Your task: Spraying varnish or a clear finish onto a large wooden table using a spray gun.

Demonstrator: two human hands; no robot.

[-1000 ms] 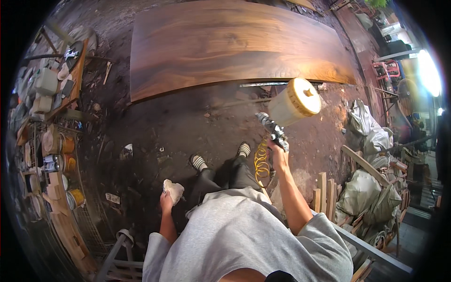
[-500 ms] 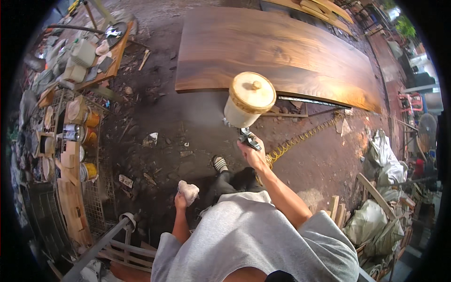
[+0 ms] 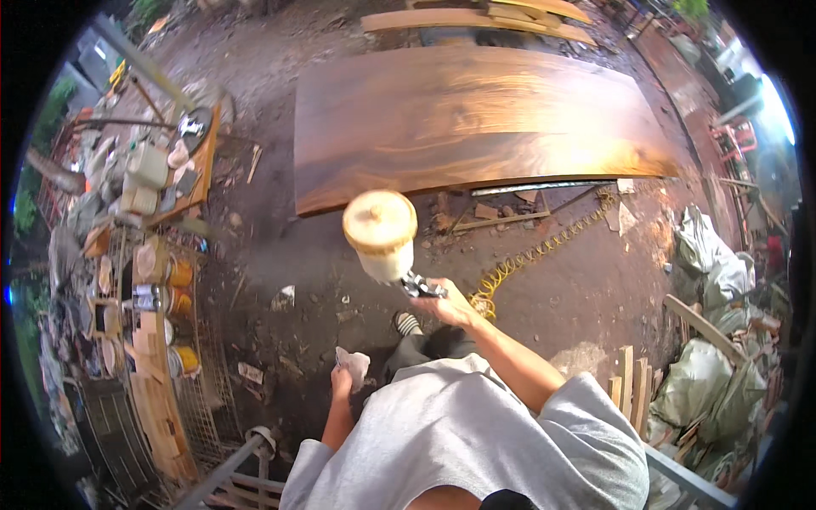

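My right hand (image 3: 452, 304) is closed round the grip of a spray gun (image 3: 422, 287). A cream-coloured cup (image 3: 380, 234) with a yellowish, stained lid sits on top of the gun. Faint mist hangs to the left of it, over the dark ground. Beyond the gun lies a large brown wooden slab (image 3: 476, 110) with flowing grain, glossy toward its right end. Down by my left side, my left hand (image 3: 342, 379) is closed on a crumpled whitish rag (image 3: 354, 367). A coiled yellow air hose (image 3: 531, 262) runs from near my right hand toward the slab's right end.
At left, a wire rack (image 3: 208, 374) holds several cans (image 3: 181, 360); behind it a wooden table (image 3: 202, 174) carries plastic jugs (image 3: 148, 165). Whitish sacks (image 3: 693, 382) and a plank (image 3: 704, 330) lie at right. More boards (image 3: 476, 19) rest beyond the slab. Scraps litter the ground.
The spray gun in my right hand has moved left and nearer to me, away from the slab's edge. My left hand still holds the rag. The view has shifted slightly.
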